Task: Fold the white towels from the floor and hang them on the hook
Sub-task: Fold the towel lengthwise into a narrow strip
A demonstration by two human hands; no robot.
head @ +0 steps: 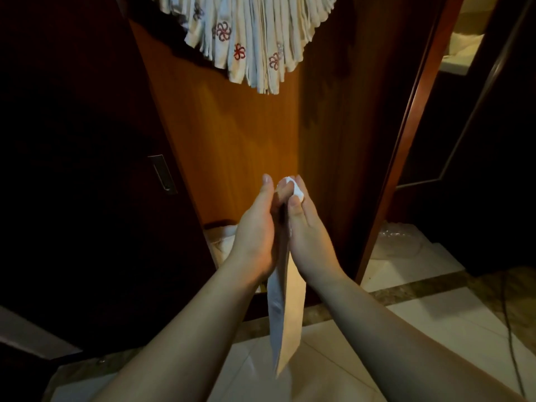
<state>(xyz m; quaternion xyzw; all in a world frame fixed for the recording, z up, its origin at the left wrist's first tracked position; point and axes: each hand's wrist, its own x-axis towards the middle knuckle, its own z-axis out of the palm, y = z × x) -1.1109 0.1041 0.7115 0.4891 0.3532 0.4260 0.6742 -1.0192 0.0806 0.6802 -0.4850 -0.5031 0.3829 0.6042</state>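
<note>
Two hands are showing: the left hand [255, 227] and the right hand [304, 227], and both are holding one folded white towel [285, 309], which is hanging down between them as a single long strip. Above, one bunch of hanging towels [249, 39] is fanning out against the wood; the separate towels in it are packed too tightly to count, but at least five red flower marks [239, 51] are showing on them. One wooden door [232, 146] is standing behind the hands, with one metal handle plate [163, 174] to its left. One dark cable [509, 329] is lying on the tiled floor [435, 314] at the right.
</note>
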